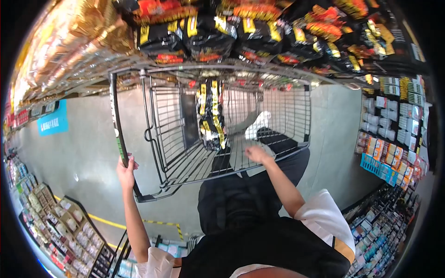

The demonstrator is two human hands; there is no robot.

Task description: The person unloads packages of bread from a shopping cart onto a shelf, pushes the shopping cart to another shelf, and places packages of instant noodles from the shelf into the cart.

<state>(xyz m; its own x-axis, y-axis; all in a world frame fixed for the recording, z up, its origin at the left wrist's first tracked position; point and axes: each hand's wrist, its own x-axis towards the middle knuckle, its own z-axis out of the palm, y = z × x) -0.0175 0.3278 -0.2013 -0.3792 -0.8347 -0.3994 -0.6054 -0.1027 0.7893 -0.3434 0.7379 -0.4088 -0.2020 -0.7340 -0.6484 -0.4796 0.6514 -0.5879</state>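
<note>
My left hand (126,169) is wrapped around the black handle bar (117,123) of a wire shopping cart (185,173). Over the cart's near side hangs my right hand (259,154), its fingers curled in, with nothing visible in them. Inside the basket, toward the handle end, lie shiny black-and-yellow packets (212,113), to the left of my right hand. A dark flat panel (189,120) stands beside them.
A shelf of black, yellow and red bags (211,37) runs along the cart's far side. Gold packages (65,55) are stacked at left. Racks of small goods (69,222) stand lower left, and more hang at right with a blue basket (378,167).
</note>
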